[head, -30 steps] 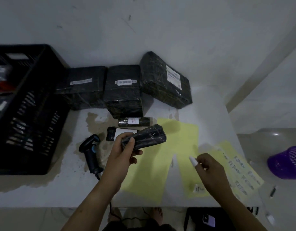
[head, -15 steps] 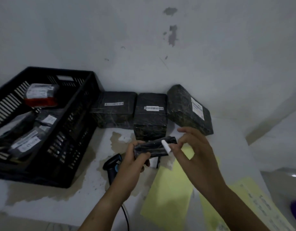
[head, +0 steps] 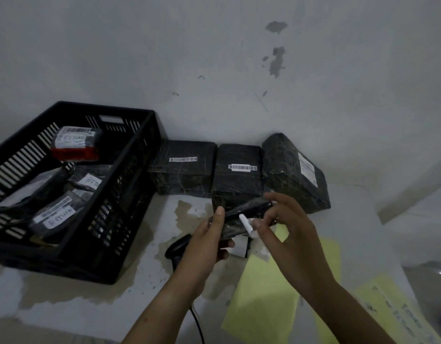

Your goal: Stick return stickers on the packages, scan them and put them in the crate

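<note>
Step in hand: sticking a return sticker (head: 246, 223) onto the small package (head: 249, 211) – scanning and crating not yet done.
Left hand (head: 209, 240): grips the near end of the small package, thumb on top, and holds it up over the table (head: 65, 314), in front of the three large packages (head: 239, 177) by the wall.
Right hand (head: 291, 232): pinches the white sticker at thumb and fingertip, just touching the wrap; the other fingers spread over the far end.
How to do it well: keep the left grip firm so the wrap stays taut, lay one edge of the sticker down first, then smooth along its length. Likely best placed clear of any barcode, which cannot be seen here on this package.
Risk: crinkled film may leave the sticker creased or half-lifted.
Next in reach: the scanner (head: 179, 247) lies on the table under the left wrist; the crate (head: 137, 194) stands to the left, with parcels marked RETURN already inside.
Also there: yellow backing sheets (head: 264, 306) on the table below the right arm.
Change: a second ago the right hand was well apart from the package, over the yellow sheets; half a second ago it had reached it – now the sticker meets the wrap. The view has tipped upward as well.
</note>
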The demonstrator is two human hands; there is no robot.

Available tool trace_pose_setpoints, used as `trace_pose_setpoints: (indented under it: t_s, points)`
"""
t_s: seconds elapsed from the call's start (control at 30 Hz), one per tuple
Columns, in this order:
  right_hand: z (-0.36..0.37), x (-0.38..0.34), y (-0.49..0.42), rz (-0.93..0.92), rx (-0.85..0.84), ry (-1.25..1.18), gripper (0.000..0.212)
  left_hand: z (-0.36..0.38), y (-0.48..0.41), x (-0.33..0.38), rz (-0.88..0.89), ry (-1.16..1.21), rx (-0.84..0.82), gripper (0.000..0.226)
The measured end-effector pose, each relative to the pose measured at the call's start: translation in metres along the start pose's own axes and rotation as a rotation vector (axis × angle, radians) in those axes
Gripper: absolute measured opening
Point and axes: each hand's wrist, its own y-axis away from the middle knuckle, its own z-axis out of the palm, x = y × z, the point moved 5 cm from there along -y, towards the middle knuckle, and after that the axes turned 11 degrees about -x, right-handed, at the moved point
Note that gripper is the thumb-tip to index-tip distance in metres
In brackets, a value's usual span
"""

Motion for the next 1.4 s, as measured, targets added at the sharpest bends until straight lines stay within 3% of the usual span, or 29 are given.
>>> trace_pose_setpoints:
  t_s: [0.1,0.2,0.5,0.63,0.8,0.9,1.0,1.2,1.27,1.4]
  points:
    - [0.002,-0.003,-0.002,-0.058,0.026,0.119,0.021,-0.002,0.005,0.011,0.098,-0.196,0.052,0.050]
    - [0.003,-0.005,-0.002,-0.071,0.075,0.148,0.019,0.001,0.007,0.018,0.164,-0.312,0.007,0.062]
    - [0.006,-0.010,-0.001,0.007,0.104,0.107,0.015,0.003,0.010,0.021,0.105,-0.315,0.003,0.069]
    - [0.006,-0.012,0.000,0.021,0.068,0.045,0.017,-0.002,0.007,0.015,0.081,-0.217,-0.014,0.061]
    - [0.003,-0.003,-0.001,0.212,-0.020,-0.317,0.022,-0.008,-0.002,0.006,-0.030,0.208,-0.109,0.049]
    - [0.002,0.000,-0.002,0.227,-0.039,-0.378,0.023,-0.005,0.001,0.014,-0.041,0.103,-0.136,0.065]
    - [0.002,-0.003,-0.002,0.171,-0.051,-0.280,0.018,-0.003,0.007,0.021,-0.037,-0.051,-0.086,0.085]
    - [0.003,-0.014,0.000,0.127,-0.069,-0.303,0.020,-0.003,0.009,0.020,-0.034,-0.027,-0.071,0.089]
    - [0.001,-0.018,0.001,0.112,-0.037,-0.260,0.018,-0.001,0.007,0.018,-0.039,-0.016,-0.102,0.082]
    - [-0.001,-0.014,-0.001,0.151,-0.008,-0.293,0.016,-0.001,0.007,0.018,-0.011,-0.022,-0.099,0.036]
